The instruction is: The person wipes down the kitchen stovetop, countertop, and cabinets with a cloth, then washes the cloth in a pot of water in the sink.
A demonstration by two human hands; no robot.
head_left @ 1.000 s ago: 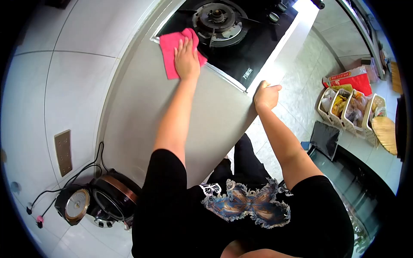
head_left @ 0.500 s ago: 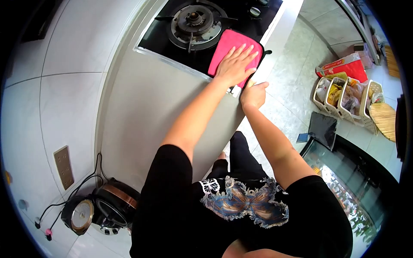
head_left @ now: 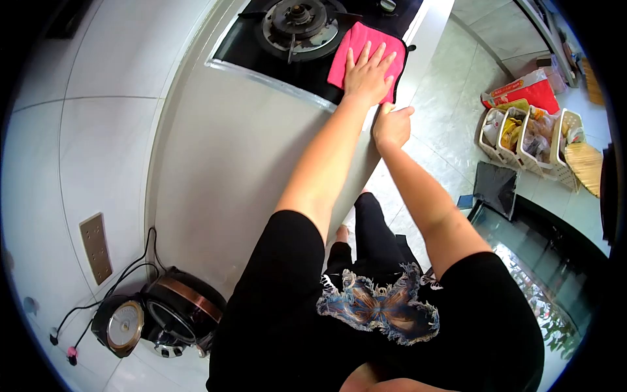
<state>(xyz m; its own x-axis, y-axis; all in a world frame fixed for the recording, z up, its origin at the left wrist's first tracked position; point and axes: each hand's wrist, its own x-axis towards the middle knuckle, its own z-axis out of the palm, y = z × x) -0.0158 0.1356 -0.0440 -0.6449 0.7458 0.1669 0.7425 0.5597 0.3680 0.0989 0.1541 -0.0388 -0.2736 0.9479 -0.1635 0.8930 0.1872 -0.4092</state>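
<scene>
A pink cloth (head_left: 341, 64) with a dark edge and a small black loop lies at the front corner of the black gas stove (head_left: 261, 60). My left hand (head_left: 369, 75) is spread flat on top of it, fingers apart. Just right of it, at the counter's front edge, my right hand (head_left: 393, 124) is closed at the cloth's near corner, with the thumb pointing out to the right. The round burner (head_left: 298, 26) sits to the left of the cloth. A grey counter (head_left: 228, 144) extends below the stove.
A black rice cooker (head_left: 186, 304) and cables stand at the lower left, near a wall socket (head_left: 96, 248). White baskets (head_left: 532, 160) with bags and a red package (head_left: 532, 95) are on the right. A glass-topped surface (head_left: 522, 228) lies at lower right.
My left hand and the pink cloth have shifted slightly up and to the right. My right hand has moved a little the same way. The white strip near the cloth's lower corner no longer shows.
</scene>
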